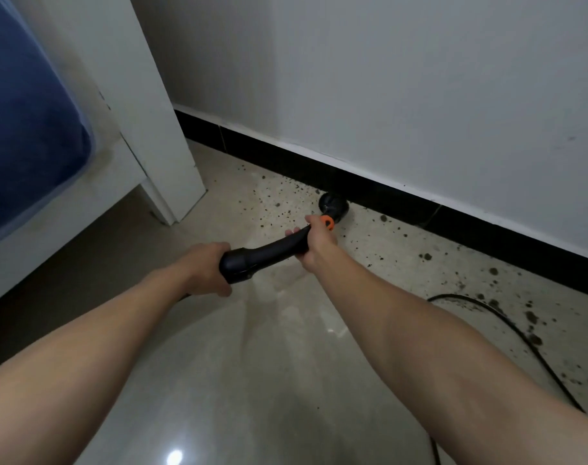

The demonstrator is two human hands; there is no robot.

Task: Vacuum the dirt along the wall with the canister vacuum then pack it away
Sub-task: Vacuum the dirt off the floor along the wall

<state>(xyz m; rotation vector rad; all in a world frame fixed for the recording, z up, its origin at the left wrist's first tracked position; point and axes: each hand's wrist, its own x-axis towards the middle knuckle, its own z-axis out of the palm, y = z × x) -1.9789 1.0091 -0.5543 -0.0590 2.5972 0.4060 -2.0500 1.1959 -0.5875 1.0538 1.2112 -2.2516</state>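
A black vacuum wand handle (269,251) runs from the lower left toward the wall. My left hand (207,270) grips its thick rear end. Farther forward, my right hand (314,241) grips the handle just behind an orange collar (328,222). The round black brush nozzle (333,203) sits on the floor against the black baseboard (403,204). Dark dirt crumbs (276,204) are scattered on the pale tile to the left of the nozzle, and more dirt (494,283) lies along the wall to the right. The canister itself is out of view.
A white bed frame leg (172,182) with a blue mattress (27,129) stands at the left. A black power cord (507,327) curves over the floor at the right, through the dirt. The white wall (386,78) rises behind.
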